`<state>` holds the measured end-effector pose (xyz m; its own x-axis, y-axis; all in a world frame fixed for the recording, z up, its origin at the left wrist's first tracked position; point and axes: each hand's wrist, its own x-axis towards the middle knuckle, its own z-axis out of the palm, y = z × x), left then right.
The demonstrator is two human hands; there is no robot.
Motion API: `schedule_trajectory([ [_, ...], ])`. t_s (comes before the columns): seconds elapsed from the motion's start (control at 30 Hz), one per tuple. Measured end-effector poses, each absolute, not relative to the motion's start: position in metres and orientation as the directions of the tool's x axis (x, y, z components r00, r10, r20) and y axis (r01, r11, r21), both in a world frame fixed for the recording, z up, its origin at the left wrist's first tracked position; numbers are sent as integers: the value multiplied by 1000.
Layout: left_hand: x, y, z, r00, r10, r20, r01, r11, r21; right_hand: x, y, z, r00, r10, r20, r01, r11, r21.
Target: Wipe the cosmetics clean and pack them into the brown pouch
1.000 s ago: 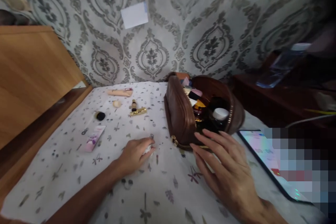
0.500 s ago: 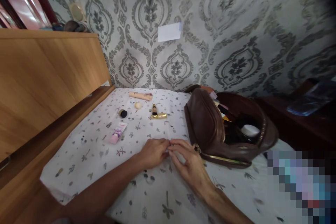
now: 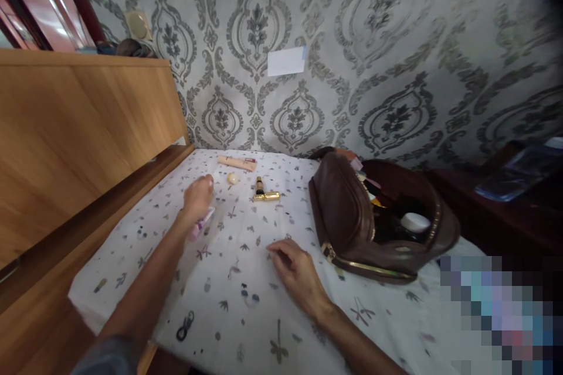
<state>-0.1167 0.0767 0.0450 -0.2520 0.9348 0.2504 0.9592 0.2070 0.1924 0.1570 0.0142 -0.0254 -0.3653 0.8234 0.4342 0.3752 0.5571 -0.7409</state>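
At the left of the white patterned cloth [image 3: 237,316], my left hand [image 3: 197,196] is closed in a fist-like curl. It covers the spot of the small black-topped container, which is hidden now. Partly under my wrist lies a pink and white squeeze tube [image 3: 203,224]. My right hand [image 3: 297,272] rests low over the middle of the cloth, fingers curled together against the thumb. Whatever it holds, if anything, is hidden. Beyond the hands are a gold tube [image 3: 267,196], a small dark bottle with a gold cap [image 3: 259,185], a round yellowish item [image 3: 233,178] and a peach-coloured tube [image 3: 236,163].
An open brown zippered bag [image 3: 341,205] stands to the right, with a white round-topped item [image 3: 415,222] and other things inside. On the left a wooden panel [image 3: 88,111] borders the cloth. Patterned wallpaper [image 3: 294,111] rises behind.
My hands have parted. The left one has moved forward and left, over the black-topped container and part of the pink tube. My right hand stays near its place, its fingers more curled.
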Motion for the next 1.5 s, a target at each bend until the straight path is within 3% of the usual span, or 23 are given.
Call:
schedule_trajectory([
  [0.13,-162,99,43,-326,921,212,932,275,237,157,16,-31,-380,832,404,386,540,-748],
  [0.3,-176,114,16,-233,963,137,936,184,301,156,18,-36,-401,830,388,380,536,-754],
  [0.53,-172,107,2,-189,971,146,917,122,380,156,18,-34,-432,812,392,403,562,-722],
  [0.83,-148,109,3,-98,995,18,663,52,747,156,16,-35,-437,794,423,413,595,-690],
  [0.97,-124,104,4,-19,999,-26,533,32,845,156,15,-34,-443,785,434,409,608,-681],
  [1.17,-90,88,8,95,994,-52,509,-4,861,155,14,-32,-423,813,401,418,568,-709],
  [1.33,-76,78,9,198,980,33,568,-142,811,154,11,-33,-390,864,318,431,476,-766],
  [1.5,-50,64,12,185,976,119,610,-209,764,151,11,-28,-312,927,209,374,322,-870],
])
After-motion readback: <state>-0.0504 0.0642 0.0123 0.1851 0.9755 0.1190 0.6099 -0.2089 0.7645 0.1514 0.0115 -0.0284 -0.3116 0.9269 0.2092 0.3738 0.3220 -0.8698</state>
